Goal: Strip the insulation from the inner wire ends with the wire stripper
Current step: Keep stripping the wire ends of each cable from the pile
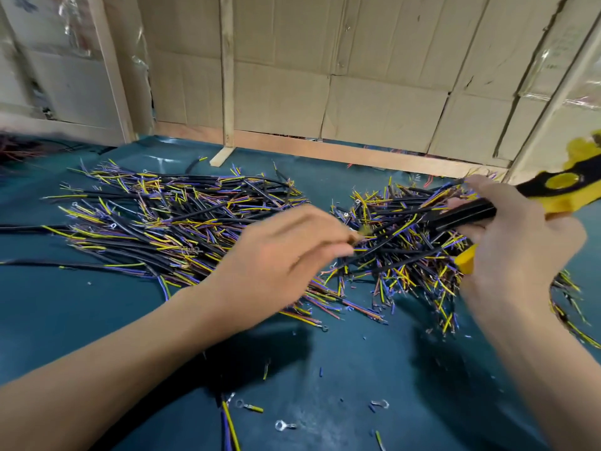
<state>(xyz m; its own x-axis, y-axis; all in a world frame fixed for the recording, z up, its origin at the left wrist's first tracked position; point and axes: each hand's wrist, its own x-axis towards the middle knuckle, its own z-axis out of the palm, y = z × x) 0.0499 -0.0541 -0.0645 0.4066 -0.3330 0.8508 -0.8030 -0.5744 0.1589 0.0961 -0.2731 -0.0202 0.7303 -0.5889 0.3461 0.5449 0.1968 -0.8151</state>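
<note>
My right hand [517,245] grips the yellow and black wire stripper [559,187] at the right edge, together with a black cable [461,216] that runs leftward from its fingers. My left hand [286,258] reaches over the gap between the piles and pinches a thin wire end [361,237] at its fingertips. Two heaps of short black cables with yellow, blue and brown inner wires lie on the table: a wide left pile [169,222] and a right pile [400,252] under my hands. The view is motion-blurred.
The table has a dark teal cover [357,369] strewn with insulation scraps, a yellow ring terminal [248,406] and bare ring terminals [284,426]. Cardboard panels [374,76] and wooden posts [227,73] wall the back. More wires lie at the far left [16,148].
</note>
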